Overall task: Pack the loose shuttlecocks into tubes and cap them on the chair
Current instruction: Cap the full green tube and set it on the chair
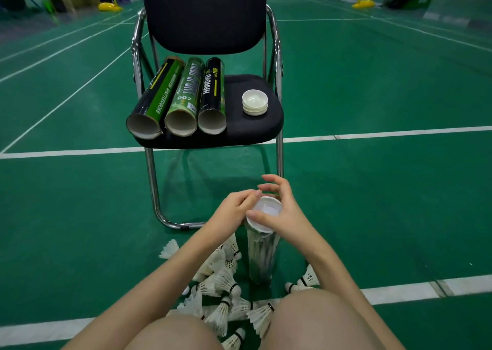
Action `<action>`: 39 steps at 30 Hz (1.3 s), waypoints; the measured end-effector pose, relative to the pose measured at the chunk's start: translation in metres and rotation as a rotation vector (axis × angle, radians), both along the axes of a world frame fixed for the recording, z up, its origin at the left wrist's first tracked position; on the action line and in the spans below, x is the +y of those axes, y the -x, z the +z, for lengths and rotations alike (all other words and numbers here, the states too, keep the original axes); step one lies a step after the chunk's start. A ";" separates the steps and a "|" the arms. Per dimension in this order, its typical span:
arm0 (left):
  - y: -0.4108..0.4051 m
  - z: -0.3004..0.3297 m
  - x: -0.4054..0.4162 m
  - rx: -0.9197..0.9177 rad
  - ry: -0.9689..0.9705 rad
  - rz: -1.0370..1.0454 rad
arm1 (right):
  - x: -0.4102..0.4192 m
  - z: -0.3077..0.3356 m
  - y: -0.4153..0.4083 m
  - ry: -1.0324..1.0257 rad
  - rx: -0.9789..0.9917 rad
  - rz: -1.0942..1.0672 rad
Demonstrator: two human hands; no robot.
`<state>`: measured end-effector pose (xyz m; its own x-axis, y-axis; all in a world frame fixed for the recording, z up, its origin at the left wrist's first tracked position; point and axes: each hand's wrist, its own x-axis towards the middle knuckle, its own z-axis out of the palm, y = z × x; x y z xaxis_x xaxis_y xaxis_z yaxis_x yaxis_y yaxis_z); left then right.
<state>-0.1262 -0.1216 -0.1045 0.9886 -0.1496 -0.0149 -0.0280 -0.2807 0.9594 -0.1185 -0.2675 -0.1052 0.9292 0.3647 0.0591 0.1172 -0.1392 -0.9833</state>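
On the far black chair (255, 126), three open tubes lie side by side on the left half of the seat, mouths toward the near edge: a black-and-green tube (155, 98) at the left, a green "007" tube (185, 96) in the middle, and a black "HANGYU" tube (213, 95) at the right, each touching its neighbour. To their right on the seat sits a small stack of white caps (254, 102), apart from the tubes.

Nearer, loose shuttlecocks (221, 283) lie scattered on the green court floor (80, 203) between the person's knees, with a few more to the right of an upright silvery tube (262, 259). A white cap (265, 212) sits on that tube's top. The left hand (234, 208) has its fingers curled, their tips against the cap's left rim. The right hand (282, 208) spreads over the cap, thumb pressing the near rim and fingers arched loosely over the far side.
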 end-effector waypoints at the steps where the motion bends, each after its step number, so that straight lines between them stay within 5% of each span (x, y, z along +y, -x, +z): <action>1: 0.000 0.000 0.000 -0.012 -0.019 -0.001 | -0.002 0.002 -0.001 -0.003 0.015 0.044; 10: 0.001 0.004 0.002 -0.058 -0.109 -0.006 | -0.007 0.010 -0.002 0.164 -0.046 0.179; 23: 0.004 0.017 0.005 0.079 -0.079 0.085 | -0.011 0.019 0.012 0.514 -0.132 0.091; 34: 0.002 0.098 0.033 -0.111 -0.027 0.267 | -0.050 0.156 0.057 0.259 -0.466 -0.125; 39: 0.031 0.158 0.017 -0.383 -0.021 0.077 | -0.058 0.220 0.077 0.182 -0.662 -0.180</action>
